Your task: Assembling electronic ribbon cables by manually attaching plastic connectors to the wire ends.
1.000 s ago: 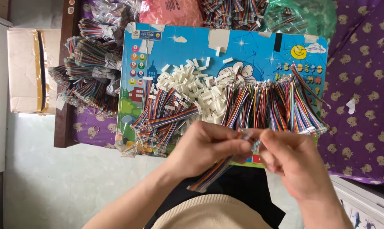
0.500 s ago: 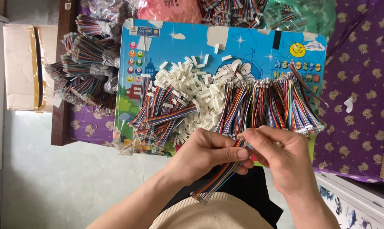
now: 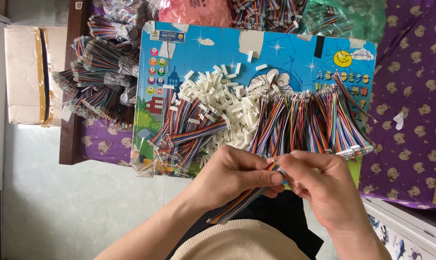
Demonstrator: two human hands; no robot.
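Rainbow ribbon cable point(image 3: 242, 202) is held low in the frame, in front of the near edge of a blue cartoon-printed board point(image 3: 285, 53). Its body is gripped by the left hand point(image 3: 232, 175), fingers curled and pressed together around the strands, thumb laid along the top. The free end trails down and to the left, past the wrist, over a dark cloth point(image 3: 280, 216). The upper tip of the cable is pinched between thumb and fingertips of the right hand point(image 3: 324, 188); the remaining fingers are folded loosely. The two hands are touching at the pinch point. Whether a connector is seated on that tip cannot be told, as it is covered by the fingertips.

On the board, a heap of white plastic connector housings point(image 3: 227, 103) is seen at the centre. A fanned row of multicoloured cables point(image 3: 314, 120) lies to the right of the heap, reaching the near edge just above the hands. A smaller stack of cables point(image 3: 184, 137) lies to the left of the heap. Bundled cables point(image 3: 95, 82) are piled off the board's left side, beside a cardboard box point(image 3: 28, 74). A purple patterned cloth point(image 3: 410, 96) is spread under the right side. A pink bag point(image 3: 196, 12) and a green bag point(image 3: 345, 17) lie beyond the far edge.
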